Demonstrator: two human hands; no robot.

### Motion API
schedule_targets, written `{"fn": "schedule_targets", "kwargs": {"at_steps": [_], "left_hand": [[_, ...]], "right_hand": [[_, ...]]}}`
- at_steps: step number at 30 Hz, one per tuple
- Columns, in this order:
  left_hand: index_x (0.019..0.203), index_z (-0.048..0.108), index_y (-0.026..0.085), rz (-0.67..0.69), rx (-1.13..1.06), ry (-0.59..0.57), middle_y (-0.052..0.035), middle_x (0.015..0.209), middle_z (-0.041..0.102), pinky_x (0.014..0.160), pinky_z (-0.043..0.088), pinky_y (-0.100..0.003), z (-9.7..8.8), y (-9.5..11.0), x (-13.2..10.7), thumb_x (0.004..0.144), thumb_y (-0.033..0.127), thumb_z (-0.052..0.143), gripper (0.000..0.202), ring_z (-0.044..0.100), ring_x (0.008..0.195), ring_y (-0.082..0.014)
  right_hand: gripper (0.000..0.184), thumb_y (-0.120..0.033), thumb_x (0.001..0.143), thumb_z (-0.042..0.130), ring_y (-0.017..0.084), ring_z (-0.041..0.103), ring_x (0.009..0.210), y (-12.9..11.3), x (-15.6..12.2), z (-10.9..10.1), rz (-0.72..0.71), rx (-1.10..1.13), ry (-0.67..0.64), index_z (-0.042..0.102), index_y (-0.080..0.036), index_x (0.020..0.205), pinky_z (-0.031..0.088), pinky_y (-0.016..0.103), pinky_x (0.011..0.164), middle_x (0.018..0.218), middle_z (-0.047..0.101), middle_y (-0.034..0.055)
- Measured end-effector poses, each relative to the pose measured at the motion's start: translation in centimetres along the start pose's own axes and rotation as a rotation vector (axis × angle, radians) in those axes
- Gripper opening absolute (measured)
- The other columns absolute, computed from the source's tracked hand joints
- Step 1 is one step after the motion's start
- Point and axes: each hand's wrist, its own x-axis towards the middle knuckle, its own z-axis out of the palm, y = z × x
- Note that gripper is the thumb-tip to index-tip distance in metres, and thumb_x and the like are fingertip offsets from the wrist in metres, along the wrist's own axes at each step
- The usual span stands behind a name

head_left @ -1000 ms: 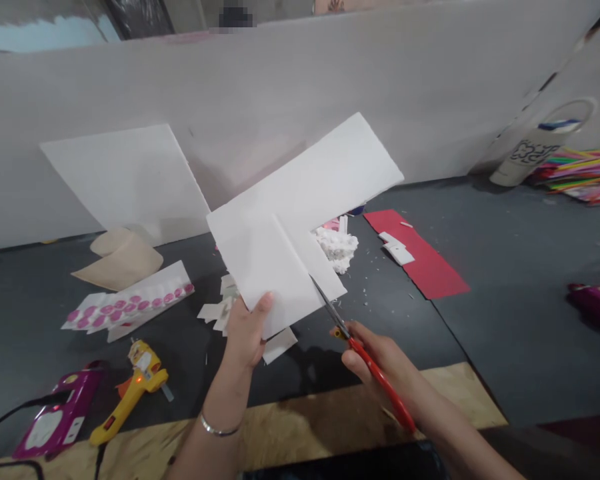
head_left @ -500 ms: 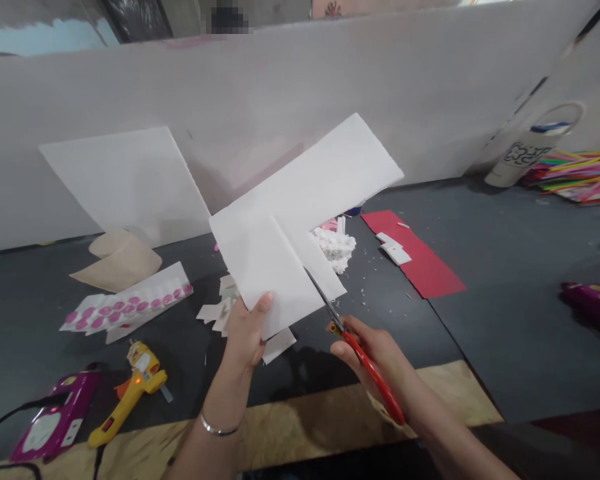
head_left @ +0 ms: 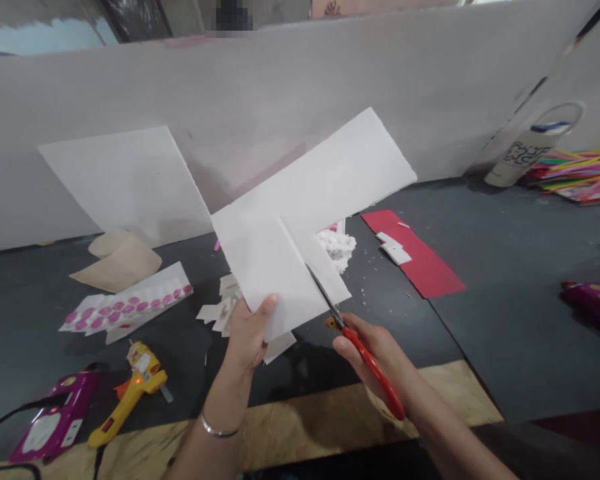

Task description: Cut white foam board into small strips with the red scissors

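My left hand (head_left: 247,333) pinches the near corner of a white foam sheet (head_left: 325,193) and holds it up above the dark table. My right hand (head_left: 375,357) grips red-handled scissors (head_left: 353,337). Their blades sit in a cut that runs up from the sheet's near edge. A narrow strip to the right of the cut is still joined to the sheet at its far end.
A yellow glue gun (head_left: 130,393) and a magenta device (head_left: 55,420) lie at the near left. A strip with pink dots (head_left: 130,307), a leaning white board (head_left: 125,180), foam scraps (head_left: 337,247), red paper (head_left: 415,257) and coloured sticks (head_left: 580,173) lie around.
The sheet has tilted a little, its far right corner moving right and up. The scissors have shifted slightly along the cut.
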Motion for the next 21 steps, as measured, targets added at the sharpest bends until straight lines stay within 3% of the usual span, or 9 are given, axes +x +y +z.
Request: {"fn": "schedule_targets", "kwargs": {"at_steps": [5,10,13,18,21], "left_hand": [[0.107,0.071,0.016,0.012,-0.017,-0.003,-0.0115,0.1,0.079,0.078,0.063,-0.038,0.2,0.0,-0.1,0.062,0.035,0.09,0.052,0.075,0.089,-0.0289],[0.11,0.071,0.015,0.019,-0.011,-0.006,-0.0121,0.101,0.078,0.081,0.062,-0.039,0.1,-0.3,0.1,0.063,0.035,0.089,0.054,0.075,0.09,-0.0294],[0.109,0.072,0.014,0.014,-0.003,0.003,-0.0128,0.099,0.078,0.081,0.062,-0.039,0.0,-0.5,0.2,0.063,0.036,0.089,0.054,0.075,0.088,-0.0298],[0.105,0.071,0.014,-0.002,-0.001,0.047,-0.0106,0.094,0.079,0.075,0.062,-0.032,0.1,-0.5,0.3,0.059,0.035,0.091,0.054,0.075,0.082,-0.0254],[0.102,0.071,0.015,0.009,0.008,0.083,-0.01,0.094,0.079,0.076,0.061,-0.032,-0.1,-0.2,0.6,0.059,0.035,0.091,0.052,0.075,0.083,-0.025]], "right_hand": [[0.038,-0.057,0.087,0.054,0.014,0.043,0.056,0.0,0.1,0.1,0.0,-0.033,0.037,0.063,-0.02,0.085,0.036,0.025,0.052,0.06,0.046,-0.0035],[0.044,-0.063,0.085,0.056,0.012,0.04,0.054,-0.1,0.2,0.3,0.016,-0.017,0.065,0.052,-0.022,0.069,0.034,0.024,0.052,0.058,0.04,-0.0049],[0.044,-0.064,0.083,0.057,0.012,0.038,0.054,0.0,0.2,0.3,0.018,0.038,0.063,0.053,-0.022,0.071,0.033,0.024,0.052,0.058,0.037,-0.0054],[0.037,-0.056,0.095,0.045,0.011,0.038,0.048,0.4,-0.5,-0.6,0.062,0.188,-0.122,0.058,-0.021,0.09,0.033,0.023,0.048,0.056,0.04,-0.007],[0.038,-0.054,0.099,0.04,0.011,0.04,0.048,0.7,-1.4,-1.4,0.073,0.225,-0.22,0.056,-0.021,0.088,0.035,0.022,0.049,0.056,0.044,-0.0063]]}}
